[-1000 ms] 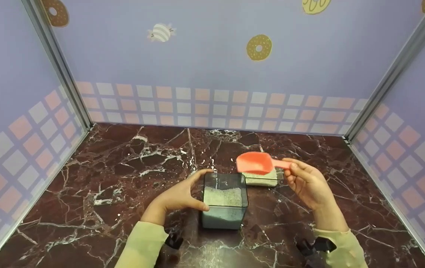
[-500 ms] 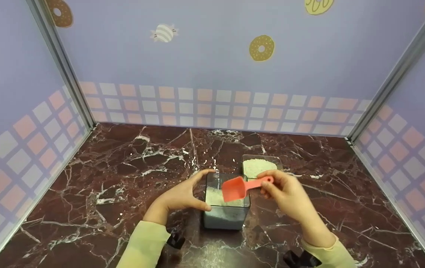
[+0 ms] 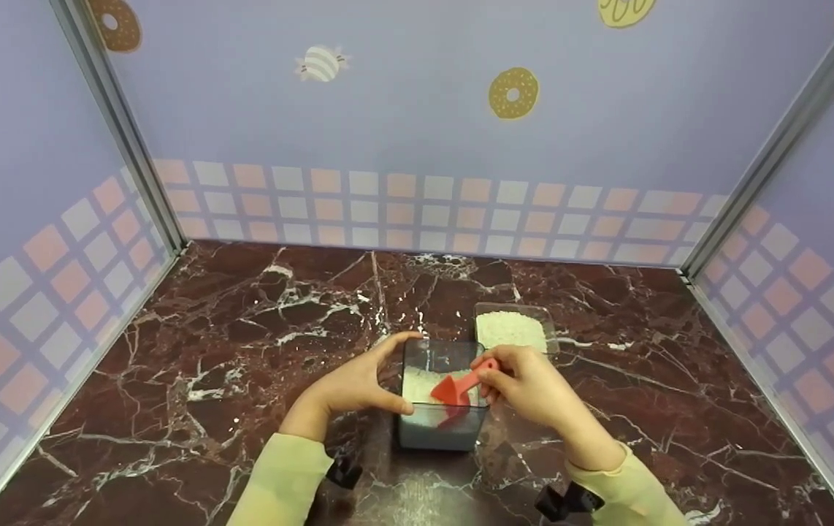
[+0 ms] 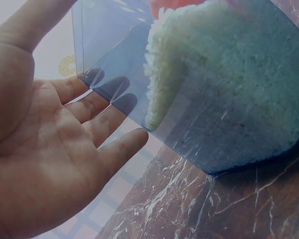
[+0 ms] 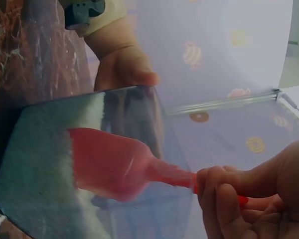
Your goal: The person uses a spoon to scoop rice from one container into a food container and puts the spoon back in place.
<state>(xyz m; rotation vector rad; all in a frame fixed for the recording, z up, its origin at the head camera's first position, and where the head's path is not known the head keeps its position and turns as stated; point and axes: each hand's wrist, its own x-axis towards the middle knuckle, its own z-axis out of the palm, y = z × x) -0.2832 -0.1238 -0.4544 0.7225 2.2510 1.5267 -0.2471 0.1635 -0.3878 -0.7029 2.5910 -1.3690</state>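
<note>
A tall clear bluish container (image 3: 437, 437) stands on the table, partly filled with white rice (image 4: 229, 79). My left hand (image 3: 358, 383) holds it from the left, thumb at the near rim and fingers reaching along the far side. In the left wrist view those fingers (image 4: 107, 117) show partly through the clear wall. My right hand (image 3: 530, 383) pinches the handle of a red scoop (image 3: 452, 392) over the right rim. The scoop tilts downward inside the container, and in the right wrist view its front edge meets the rice.
Behind and right of the container is a low clear tray (image 3: 551, 329) holding more white grains. The dark red marble table (image 3: 242, 365) bears scattered white specks. Patterned purple wall panels (image 3: 417, 109) enclose the back and both sides.
My right hand has brought the scoop leftward and toward me from above the low tray, then lowered it into the tall container. The left hand keeps its hold.
</note>
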